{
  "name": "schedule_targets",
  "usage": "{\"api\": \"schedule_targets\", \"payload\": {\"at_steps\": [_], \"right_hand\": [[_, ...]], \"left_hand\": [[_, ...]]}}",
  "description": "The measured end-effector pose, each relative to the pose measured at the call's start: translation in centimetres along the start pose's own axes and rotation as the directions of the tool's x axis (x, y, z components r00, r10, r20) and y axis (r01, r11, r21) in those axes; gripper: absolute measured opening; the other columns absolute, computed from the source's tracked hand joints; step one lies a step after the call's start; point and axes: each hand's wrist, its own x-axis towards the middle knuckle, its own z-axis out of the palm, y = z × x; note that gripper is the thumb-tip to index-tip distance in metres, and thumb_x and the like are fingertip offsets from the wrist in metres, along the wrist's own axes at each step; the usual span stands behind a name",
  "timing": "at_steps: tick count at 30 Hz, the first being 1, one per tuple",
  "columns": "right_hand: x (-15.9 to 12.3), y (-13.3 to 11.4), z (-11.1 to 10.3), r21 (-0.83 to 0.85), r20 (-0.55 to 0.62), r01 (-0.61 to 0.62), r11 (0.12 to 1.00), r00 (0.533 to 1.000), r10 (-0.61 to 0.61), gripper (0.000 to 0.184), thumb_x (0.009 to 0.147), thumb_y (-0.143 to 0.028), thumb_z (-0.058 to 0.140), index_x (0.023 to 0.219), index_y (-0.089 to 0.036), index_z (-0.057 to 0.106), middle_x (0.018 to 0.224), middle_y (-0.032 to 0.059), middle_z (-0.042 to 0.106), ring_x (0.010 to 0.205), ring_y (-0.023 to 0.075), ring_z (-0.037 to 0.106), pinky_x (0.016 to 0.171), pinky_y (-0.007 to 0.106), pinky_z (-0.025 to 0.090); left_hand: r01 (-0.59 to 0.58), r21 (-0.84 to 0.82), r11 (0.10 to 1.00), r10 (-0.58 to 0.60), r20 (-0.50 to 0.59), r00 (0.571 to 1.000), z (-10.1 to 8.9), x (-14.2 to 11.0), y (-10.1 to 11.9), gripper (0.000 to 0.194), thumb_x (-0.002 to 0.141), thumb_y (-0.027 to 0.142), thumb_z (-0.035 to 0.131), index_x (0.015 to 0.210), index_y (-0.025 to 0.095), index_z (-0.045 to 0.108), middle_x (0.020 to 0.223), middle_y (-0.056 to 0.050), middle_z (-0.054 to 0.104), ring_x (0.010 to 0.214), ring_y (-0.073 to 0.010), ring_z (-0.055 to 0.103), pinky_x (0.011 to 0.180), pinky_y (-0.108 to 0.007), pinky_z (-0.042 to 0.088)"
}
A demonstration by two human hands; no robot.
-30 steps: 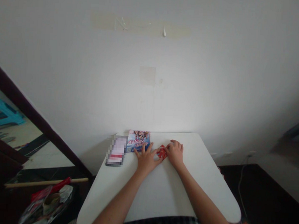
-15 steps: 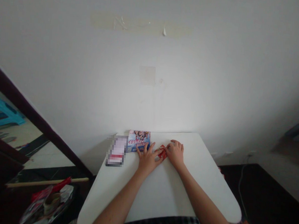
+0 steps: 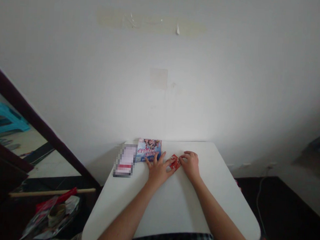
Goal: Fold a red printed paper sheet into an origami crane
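Observation:
A small red piece of folded paper with pale print lies near the far side of the white table. My left hand is flat with its fingers spread; its index finger and thumb rest on the paper's left side. Two of its other fingers reach over the lower edge of a blue printed booklet with cartoon figures. On the right of the paper, my right hand is curled, its fingertips closed at the paper's edge. Those fingers partly cover that edge.
Left of the booklet lies a blurred-out phone. A plain wall rises right behind the table. On the floor at left are a wooden stick and a plastic bag with things inside. A cable hangs at right.
My right hand has shifted slightly to the right, showing more of the red paper. My left hand stays spread in about the same place. The view has tilted a little.

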Motion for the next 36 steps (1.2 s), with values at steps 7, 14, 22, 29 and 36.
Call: {"api": "schedule_targets", "payload": {"at_steps": [7, 14, 22, 29, 36], "right_hand": [[-0.4, -0.3, -0.1, -0.043, -0.001, 0.027, 0.999, 1.0, -0.027, 0.019, 0.088, -0.034, 0.061, 0.091, -0.026, 0.078, 0.114, 0.0064, 0.066, 0.116, 0.0234, 0.051, 0.104, 0.035, 0.036], [-0.5, -0.9, 0.1, -0.112, -0.023, 0.023, 0.993, 0.999, -0.026, 0.016, 0.088, -0.033, 0.061, 0.091, -0.024, 0.075, 0.113, 0.0063, 0.064, 0.114, 0.0243, 0.05, 0.103, 0.035, 0.034], [-0.4, -1.3, -0.1, -0.143, -0.007, 0.024, 0.989, 1.0, -0.025, 0.018, 0.091, -0.031, 0.057, 0.091, -0.024, 0.073, 0.112, 0.0063, 0.066, 0.114, 0.0244, 0.051, 0.105, 0.037, 0.032], [-0.2, -0.6, 0.2, -0.114, -0.016, 0.01, 0.993, 1.0, -0.012, 0.017, 0.091, -0.027, 0.057, 0.095, -0.023, 0.073, 0.11, 0.0058, 0.066, 0.11, 0.0237, 0.053, 0.104, 0.038, 0.032], [0.0, 0.2, 0.2, -0.041, 0.007, 0.012, 0.999, 1.0, -0.012, 0.015, 0.089, -0.032, 0.062, 0.091, -0.026, 0.075, 0.111, 0.0044, 0.066, 0.111, 0.0232, 0.053, 0.103, 0.039, 0.033]], "left_hand": [[0.0, -0.016, 1.0, 0.0, 0.002, 1.0, -0.1, 0.0, 0.1, 0.043, 0.084, 0.066, 0.056, 0.126, 0.055, 0.061, 0.16, 0.005, 0.039, 0.147, -0.0382, 0.024, 0.113, -0.077, -0.004], [-0.003, 0.001, 1.0, 0.003, -0.023, 1.0, 0.1, 0.0, 0.0, 0.043, 0.084, 0.067, 0.055, 0.125, 0.056, 0.062, 0.159, 0.006, 0.041, 0.146, -0.0378, 0.026, 0.113, -0.077, -0.002], [-0.01, 0.0, 1.0, 0.01, -0.012, 1.0, 0.4, 0.1, -0.2, 0.042, 0.086, 0.066, 0.054, 0.126, 0.056, 0.06, 0.16, 0.005, 0.039, 0.147, -0.0363, 0.025, 0.111, -0.08, -0.002], [-0.028, 0.011, 1.0, 0.028, -0.018, 0.999, 0.7, 0.2, -0.5, 0.044, 0.085, 0.068, 0.052, 0.127, 0.056, 0.059, 0.16, 0.003, 0.039, 0.147, -0.038, 0.026, 0.109, -0.082, 0.0], [-0.014, -0.002, 1.0, 0.014, 0.005, 1.0, 0.6, 0.3, -0.4, 0.045, 0.085, 0.069, 0.052, 0.128, 0.057, 0.059, 0.16, 0.003, 0.039, 0.147, -0.0402, 0.024, 0.109, -0.082, -0.002]]}}
